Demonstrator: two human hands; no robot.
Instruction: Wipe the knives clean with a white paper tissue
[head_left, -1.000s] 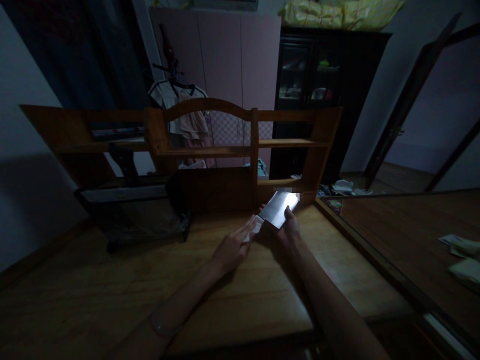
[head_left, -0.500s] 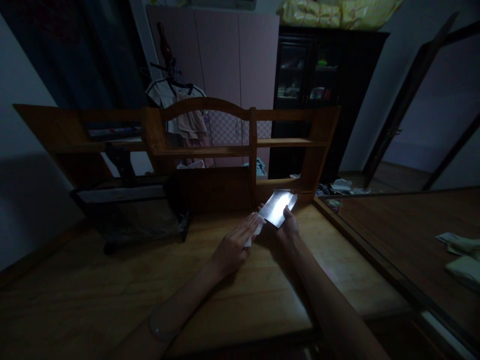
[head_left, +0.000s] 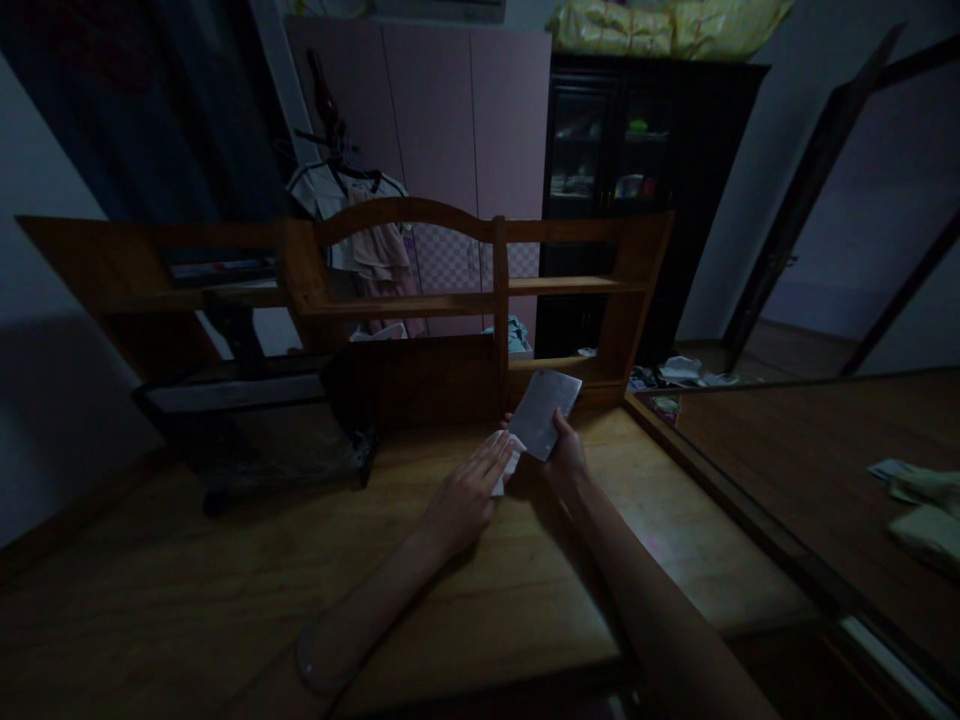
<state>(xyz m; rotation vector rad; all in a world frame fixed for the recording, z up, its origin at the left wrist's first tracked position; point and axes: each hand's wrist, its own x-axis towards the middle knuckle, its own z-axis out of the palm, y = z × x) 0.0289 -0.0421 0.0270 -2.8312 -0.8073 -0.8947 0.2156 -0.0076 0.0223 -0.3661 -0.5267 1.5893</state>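
My right hand [head_left: 566, 456] grips a flat, grey, shiny rectangular plate [head_left: 546, 410] by its lower right edge, thumb on the face turned to me. The plate is tilted, raised above the wooden desk; its exact kind is not clear. Close to its lower left corner, my left hand [head_left: 466, 492] is closed on a folded white tissue [head_left: 513, 458], fingers pressed together over it. Part of the tissue sticks out beyond the fingertips. Some fingertips show behind the plate's left edge.
A wooden shelf rack [head_left: 405, 303] stands along the back of the desk [head_left: 450, 620]. On the left is a dark, boxy object with a clear front [head_left: 255, 440]. A raised ledge [head_left: 720, 500] borders the right side, with pale cloths [head_left: 926, 510] on the brown surface beyond.
The plate has turned slightly and shifted left, and its bright glare has gone, leaving a dull grey face. Both hands keep their hold; the view has shifted a little.
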